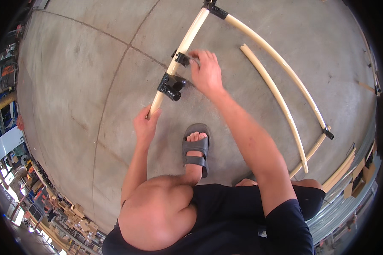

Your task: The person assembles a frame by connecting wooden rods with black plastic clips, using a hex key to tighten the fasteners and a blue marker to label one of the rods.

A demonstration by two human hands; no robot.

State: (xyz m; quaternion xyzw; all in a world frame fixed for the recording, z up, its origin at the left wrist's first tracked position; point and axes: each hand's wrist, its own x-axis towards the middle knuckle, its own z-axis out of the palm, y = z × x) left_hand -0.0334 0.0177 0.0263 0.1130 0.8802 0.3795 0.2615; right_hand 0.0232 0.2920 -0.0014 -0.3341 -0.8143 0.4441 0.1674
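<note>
Here, I'm pinching the near end of a cream tube with my left hand, seemingly to steady it while my right hand is hovering beside the upper black bracket, fingers bent; with the blur, I can't tell whether they're gripping anything. The tube is slanting away over the concrete floor, its far end meeting a black corner joint, likely bracing it; a lower bracket is sitting nearer my left hand.
</note>
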